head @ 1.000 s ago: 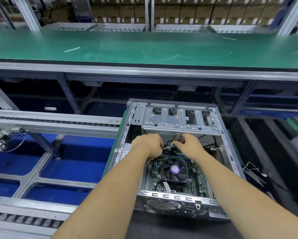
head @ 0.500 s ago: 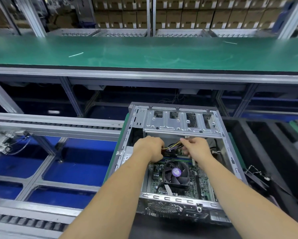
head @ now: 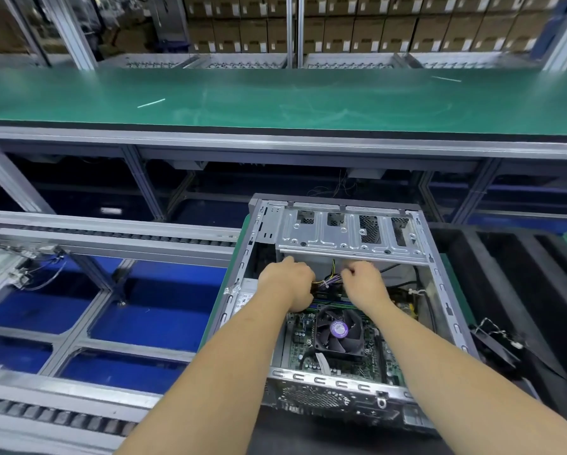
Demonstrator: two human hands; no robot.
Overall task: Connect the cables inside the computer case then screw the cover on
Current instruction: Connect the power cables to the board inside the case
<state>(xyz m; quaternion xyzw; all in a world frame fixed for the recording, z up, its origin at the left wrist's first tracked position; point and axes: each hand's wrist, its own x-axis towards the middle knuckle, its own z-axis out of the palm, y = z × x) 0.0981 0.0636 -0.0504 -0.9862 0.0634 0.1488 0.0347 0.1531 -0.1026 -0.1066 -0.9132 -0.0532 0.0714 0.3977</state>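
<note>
Step in hand: plugging in the bundle of wires [head: 327, 281] inside the computer case [head: 439, 290]; the cover is not in view, so I judge the task is in its first half.
Left hand [head: 287, 284]: curled closed just left of the bundle, fingers turned down and away; it seems to grip the yellow and black end of the wires, though the contact itself is hidden.
Right hand [head: 362, 284]: also curled closed, fingertips pinching the wires from the right side.
Where the wires are: between the two hands, below the drive bracket [head: 347, 234] and just beyond the fan [head: 338, 330], above the circuit board [head: 300, 339].
Plug and socket: both hidden under the hands, so I cannot tell how far the plug is seated.
How to do it well: hold the plug body, not the wires; line up the latch side; press straight down; keep slack clear of the fan blades.
Risk: a tilted push could bend pins or flex the board.
</note>
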